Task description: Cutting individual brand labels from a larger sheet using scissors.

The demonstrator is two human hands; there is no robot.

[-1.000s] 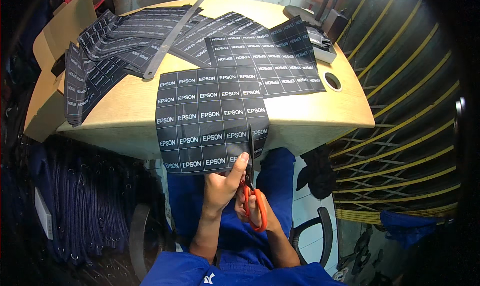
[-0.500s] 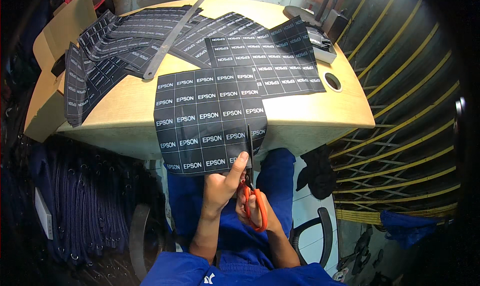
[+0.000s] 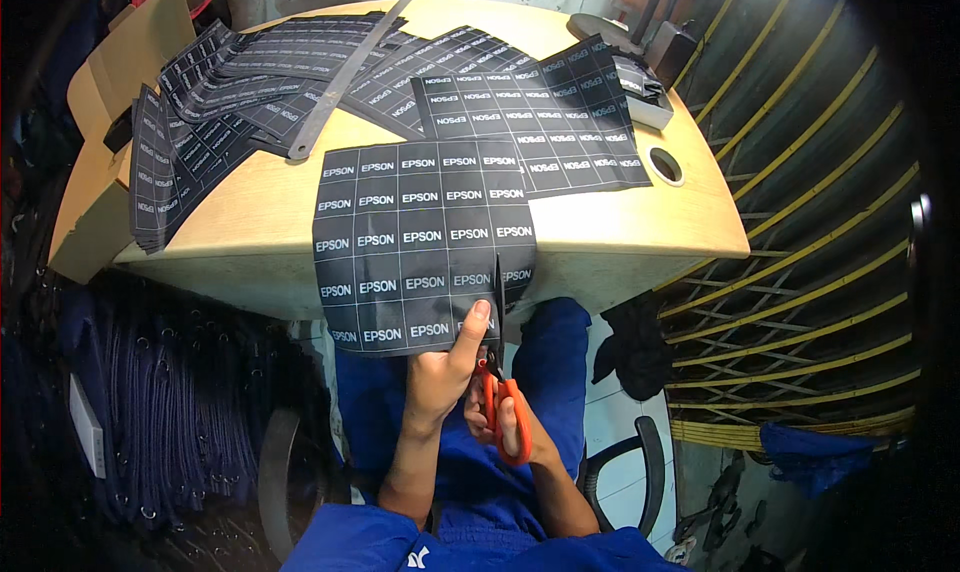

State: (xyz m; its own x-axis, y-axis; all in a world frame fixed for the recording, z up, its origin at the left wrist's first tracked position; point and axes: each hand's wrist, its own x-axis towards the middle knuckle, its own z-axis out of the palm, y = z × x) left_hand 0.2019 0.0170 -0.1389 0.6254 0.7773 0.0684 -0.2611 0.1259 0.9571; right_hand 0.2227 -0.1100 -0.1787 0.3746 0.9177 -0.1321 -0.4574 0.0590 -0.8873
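A black sheet (image 3: 378, 240) with a white printed grid lies partly on the table, its near part hanging over the front edge above my lap. My left hand (image 3: 440, 380) pinches its lower edge near the right corner, thumb on top and fingers underneath. My right hand (image 3: 493, 422) is closed round the orange handles of a pair of scissors (image 3: 517, 437). The dark blade points away from me and runs up over the right-hand column of the sheet, just right of my left thumb. The other blade is mostly hidden.
More printed black sheets (image 3: 540, 112) spread over the wooden table (image 3: 680, 212). A metal ruler (image 3: 340, 87) lies across those at the left, beside an open cardboard box (image 3: 90, 222). A tape roll (image 3: 666, 166) lies near the right edge. Dark blue straps (image 3: 180, 402) hang at lower left.
The sheet has shifted slightly toward me and to the right, turning a little. The scissors stay in nearly the same place; the fingers of my right hand have moved slightly around the handles.
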